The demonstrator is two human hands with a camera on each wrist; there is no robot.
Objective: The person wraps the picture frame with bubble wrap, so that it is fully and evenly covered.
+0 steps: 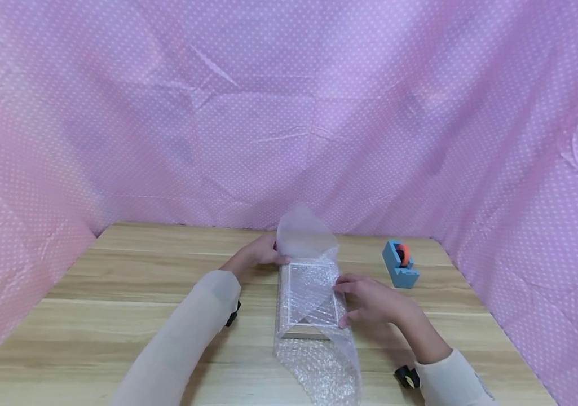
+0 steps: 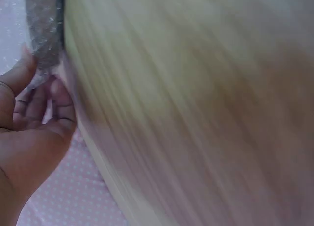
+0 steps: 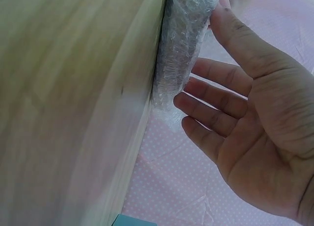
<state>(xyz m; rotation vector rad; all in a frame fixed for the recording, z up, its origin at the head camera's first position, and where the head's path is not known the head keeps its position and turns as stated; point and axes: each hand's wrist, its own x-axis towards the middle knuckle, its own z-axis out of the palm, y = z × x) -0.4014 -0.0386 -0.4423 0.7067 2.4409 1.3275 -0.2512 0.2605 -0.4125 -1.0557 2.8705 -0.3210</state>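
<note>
A flat rectangular frame (image 1: 306, 331) lies on the table, mostly covered by clear bubble wrap (image 1: 314, 290). One end of the wrap rises loosely past its far side, and the other spreads toward me. At the far left corner my left hand (image 1: 267, 251) holds the wrap; in the left wrist view its thumb lies on the wrap and the fingers (image 2: 61, 101) curl by its end. Along the right side, my right hand (image 1: 372, 299) touches the wrapped edge with extended fingers. The right wrist view shows its thumb and fingertips against the wrapped side (image 3: 179, 49).
A blue tape dispenser (image 1: 400, 265) with an orange core stands to the right of the wrapped frame, beyond the right hand. Pink dotted cloth (image 1: 289, 124) hangs behind and at both sides of the wooden table (image 1: 157, 316).
</note>
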